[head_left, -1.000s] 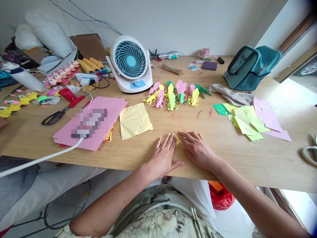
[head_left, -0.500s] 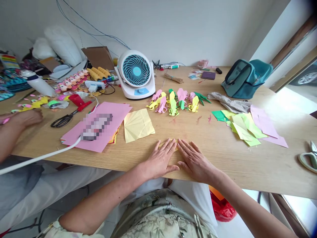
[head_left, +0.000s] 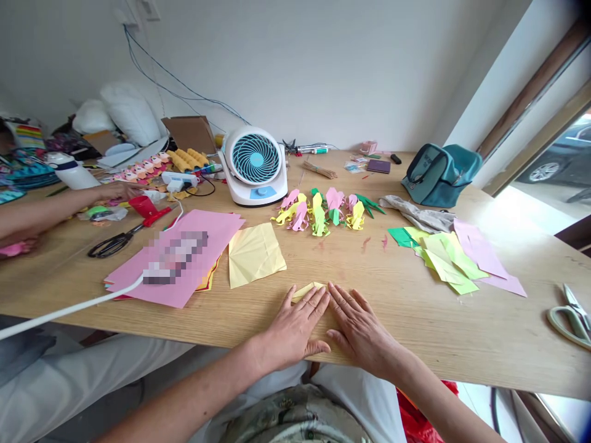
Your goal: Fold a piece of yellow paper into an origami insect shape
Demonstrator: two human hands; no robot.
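A small folded piece of yellow paper (head_left: 308, 290) lies on the table near its front edge, mostly hidden under my fingers. My left hand (head_left: 295, 323) rests flat over it, fingers stretched forward and thumb pointing right. Beside it my right hand (head_left: 359, 326) also lies flat, its fingertips meeting those of the left at the paper's right end. Neither hand grips anything. Up and to the left is a creased square of pale yellow paper (head_left: 256, 255). Beyond my hands stand several folded paper figures (head_left: 318, 214) in pink, yellow and green.
Pink sheets (head_left: 217, 231) with a blurred-out item and white cable lie left, near black-handled scissors (head_left: 113, 244). A fan (head_left: 255, 163) stands behind. Paper scraps (head_left: 446, 258), a teal bag (head_left: 441, 175) and scissors (head_left: 572, 317) are right. Another person's hands (head_left: 117, 191) work far left.
The view has tilted up a little, so the table sits lower. More of the folded yellow paper shows past my left fingertips. The other person's arm has reached further right.
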